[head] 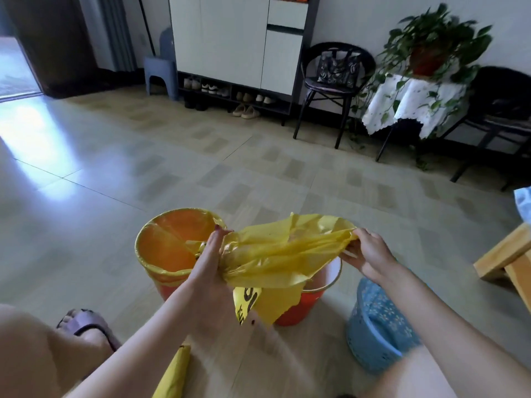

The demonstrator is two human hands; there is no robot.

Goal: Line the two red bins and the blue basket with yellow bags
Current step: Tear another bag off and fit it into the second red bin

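Note:
A red bin [169, 290] stands on the floor at the left, with a yellow bag lining it [172, 242] and folded over its rim. Right of it is a second red bin [313, 300], mostly hidden behind a loose yellow bag [284, 251] that I hold stretched above it. My left hand [208, 262] grips the bag's left end and my right hand [366, 254] pinches its right edge. The blue basket [373, 326] with a flower pattern sits at the lower right, partly behind my right arm. Another folded yellow bag [175, 374] lies on the floor near my knee.
My sandalled foot [86, 326] is at the lower left. A wooden stool [508, 262] stands at the right edge. Against the far wall are a shoe cabinet [235, 44], a black chair [333, 79] and a plant on a small table [416, 96].

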